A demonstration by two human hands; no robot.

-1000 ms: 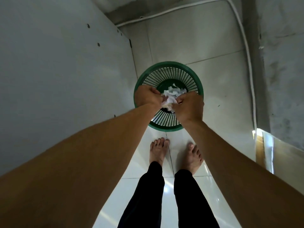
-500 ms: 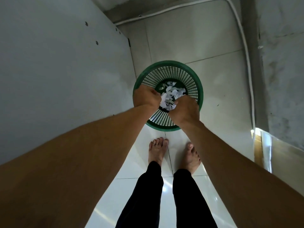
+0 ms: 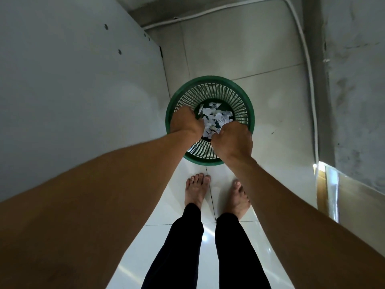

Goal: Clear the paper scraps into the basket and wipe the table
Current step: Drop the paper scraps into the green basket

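Floor [image 3: 260, 105]: pale tile, person standing barefoot on it, head view looking straight down. No table in view, so the wiping step cannot be checked; judged not yet begun, since both hands are occupied here and no cloth is visible. Basket [image 3: 245, 105]: green, slotted wall, upright on the floor just ahead of the feet [image 3: 196, 189]. Left hand [image 3: 186, 123] and right hand [image 3: 233, 140] are both over the basket mouth, backs toward the camera, fingers curled downward. Whether either grip has hold of any paper cannot be told; the palms are hidden. Paper scraps [image 3: 214, 117]: a loose white heap on the basket bottom, visible between the two hands. Judgement: the scrap-clearing step is at or near its end for this load; wiping remains.
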